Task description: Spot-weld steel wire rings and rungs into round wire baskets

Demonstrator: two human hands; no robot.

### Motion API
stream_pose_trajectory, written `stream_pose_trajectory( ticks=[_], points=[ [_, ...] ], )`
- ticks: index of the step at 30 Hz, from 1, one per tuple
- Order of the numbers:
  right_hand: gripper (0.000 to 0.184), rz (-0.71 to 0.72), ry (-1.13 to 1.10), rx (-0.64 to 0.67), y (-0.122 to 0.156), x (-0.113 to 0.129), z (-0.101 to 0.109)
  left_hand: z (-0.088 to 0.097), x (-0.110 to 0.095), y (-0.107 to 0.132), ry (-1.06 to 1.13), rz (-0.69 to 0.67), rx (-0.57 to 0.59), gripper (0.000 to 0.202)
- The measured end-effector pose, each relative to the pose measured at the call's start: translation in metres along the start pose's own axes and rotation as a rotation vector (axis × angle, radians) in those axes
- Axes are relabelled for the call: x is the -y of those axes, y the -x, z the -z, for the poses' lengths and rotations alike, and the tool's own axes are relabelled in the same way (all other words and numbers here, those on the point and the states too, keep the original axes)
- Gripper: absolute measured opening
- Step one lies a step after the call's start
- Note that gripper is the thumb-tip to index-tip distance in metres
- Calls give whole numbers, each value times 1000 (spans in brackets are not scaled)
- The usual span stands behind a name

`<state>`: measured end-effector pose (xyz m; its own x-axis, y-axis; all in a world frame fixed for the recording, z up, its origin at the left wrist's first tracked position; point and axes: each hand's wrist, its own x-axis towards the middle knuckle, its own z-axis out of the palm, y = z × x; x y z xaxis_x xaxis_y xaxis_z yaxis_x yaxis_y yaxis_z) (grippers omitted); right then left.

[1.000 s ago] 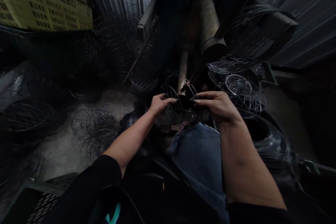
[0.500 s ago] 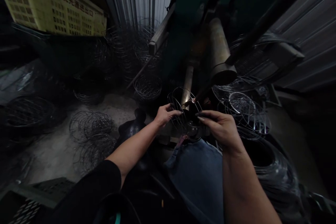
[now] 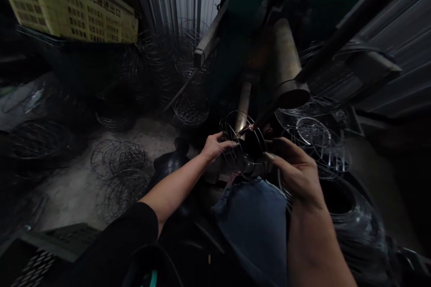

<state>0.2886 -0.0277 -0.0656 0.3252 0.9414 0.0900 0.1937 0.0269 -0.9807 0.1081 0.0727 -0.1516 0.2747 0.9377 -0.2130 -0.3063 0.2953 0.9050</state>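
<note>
— Since the light is so poor, can you make out where the wire frame (image 3: 259, 135) is?

— Between the two hands, above the blue denim cloth (image 3: 252, 224). Its thin rings sit around or just beside the end of the lower metal rod (image 3: 242, 112); I can't tell which.

— Why hold it from both sides?

— Probably because something so light and springy would twist if gripped at one point. The left hand (image 3: 214, 147) pinches its left rings between thumb and fingers. The right hand (image 3: 299, 168) brings thumb and forefinger narrowly to the right edge, but whether they press on wire is too dark to tell.

— And the arms?

— The left one slants up from the lower left, fairly straight at the wrist. The right one rises more steeply, the hand turned inward.

— What lies farther out?

— Above the rod, a thick metal cylinder (image 3: 288, 51). More wire frames (image 3: 119, 157) lie on the floor at left, perhaps put there to be within reach, and a yellow crate (image 3: 97, 13) stands beyond them.
</note>
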Motion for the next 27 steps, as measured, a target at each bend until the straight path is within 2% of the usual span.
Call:
stream_pose_trajectory(
  ticks=[3, 5, 10, 16, 22, 27],
  points=[
    [42, -72, 101, 64, 5, -11, 10, 3, -5, 4, -27, 30, -21, 33],
    [36, -102, 120, 92, 4, -14, 10, 5, -6, 5, -40, 50, -39, 31],
    [38, -149, -26, 22, -12, -1, -16, 8, -1, -4, -48, 121, -118, 35],
    [39, -135, 4, -21, -34, 10, -34, 8, -4, -8, -83, 244, -190, 36],
    [42, -153, -35, -77, -32, 11, -36, 4, -2, -3, -119, 344, -154, 41],
    [44, -179, -108, -109, -21, 11, -35, 4, 3, -5, -127, 375, -137, 45]
  ],
)
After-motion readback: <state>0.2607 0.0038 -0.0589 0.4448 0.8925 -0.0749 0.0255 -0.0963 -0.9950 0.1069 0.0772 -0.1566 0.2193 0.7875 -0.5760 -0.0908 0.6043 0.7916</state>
